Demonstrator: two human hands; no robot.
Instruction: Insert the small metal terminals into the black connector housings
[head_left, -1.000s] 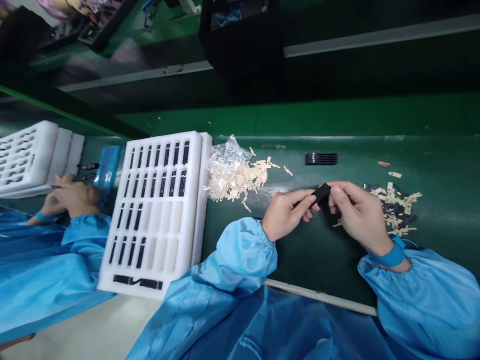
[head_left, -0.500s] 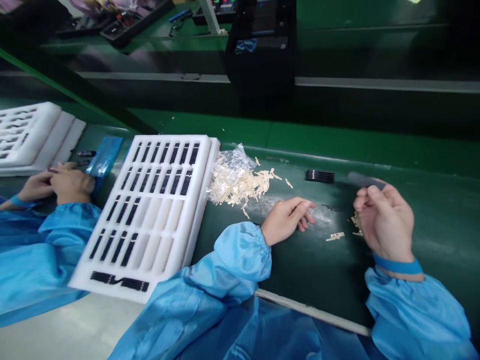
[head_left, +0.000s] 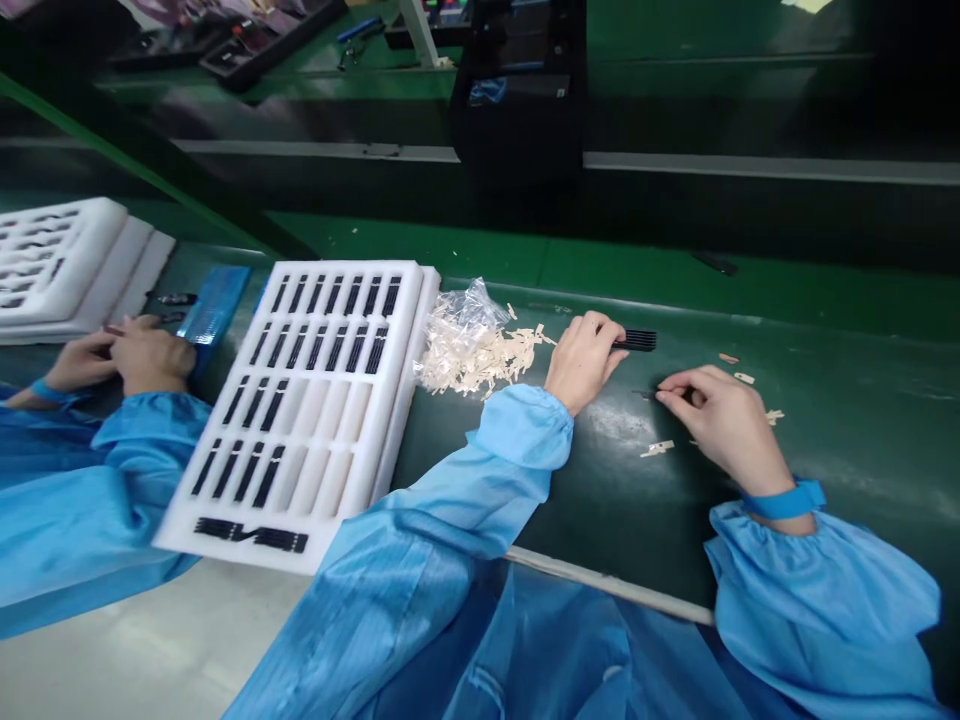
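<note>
My left hand (head_left: pixel 583 358) lies on the green bench top with its fingers curled onto the left end of a small row of black strips (head_left: pixel 637 340). My right hand (head_left: pixel 712 415) rests to the right, its fingertips pinched on a small dark piece (head_left: pixel 651 394) lying on the bench. A few cream paper tabs (head_left: pixel 657 448) lie between and around my hands. Left of my left hand sits a heap of cream tabs on a crumpled clear bag (head_left: pixel 471 345).
A white foam tray (head_left: pixel 315 400) with slots partly filled with black strips stands at the left, with loose strips on its near edge. Another person's hands (head_left: pixel 127 355) work at far left beside more white trays (head_left: pixel 60 265). A dark machine (head_left: pixel 517 110) stands behind.
My hands held a black part together, then separated. My right hand rose and came back down to the bench. My left hand reached forward to the row of black strips.
</note>
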